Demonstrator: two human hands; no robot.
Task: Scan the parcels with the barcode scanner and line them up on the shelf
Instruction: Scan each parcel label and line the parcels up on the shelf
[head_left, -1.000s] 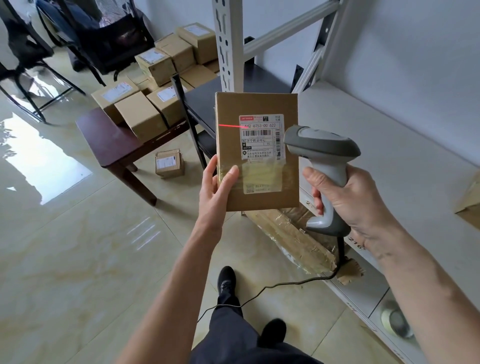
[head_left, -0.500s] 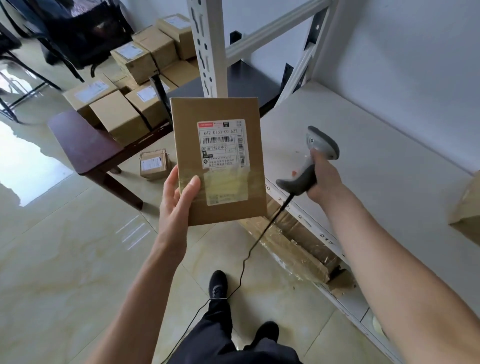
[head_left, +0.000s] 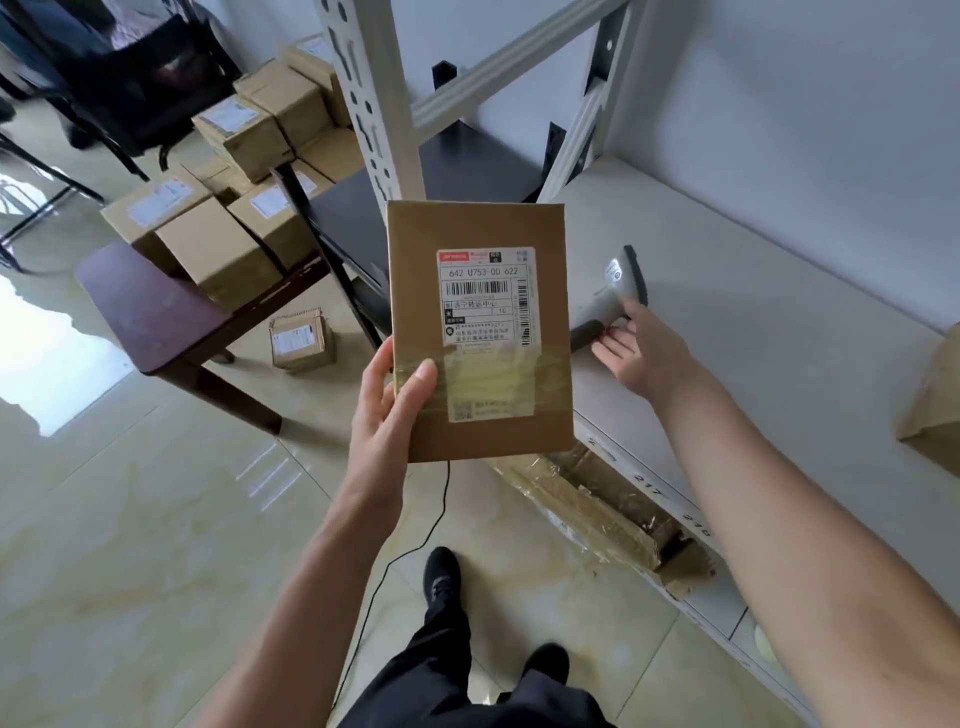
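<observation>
A flat brown cardboard parcel (head_left: 478, 332) with a white barcode label stands upright in front of me. My left hand (head_left: 387, 410) grips its lower left edge, thumb on the taped front. The grey barcode scanner (head_left: 615, 296) lies on the white shelf board (head_left: 753, 332), partly hidden behind the parcel. My right hand (head_left: 636, 348) hovers just beside the scanner's handle with its fingers spread and nothing held. Another brown parcel (head_left: 935, 405) sits on the shelf at the far right edge, cut off by the frame.
Several brown parcels (head_left: 218, 244) are piled on a dark wooden table (head_left: 150, 317) at the left; one small box (head_left: 301, 340) lies on the tiled floor. A white shelf upright (head_left: 374, 98) rises centre. Flattened taped cardboard (head_left: 602, 509) lies under the shelf. The scanner cable (head_left: 405, 551) trails past my feet.
My right hand carried the scanner away from the parcel, laid it on the shelf and let go. The red scan line is gone. My left hand still holds the parcel upright.
</observation>
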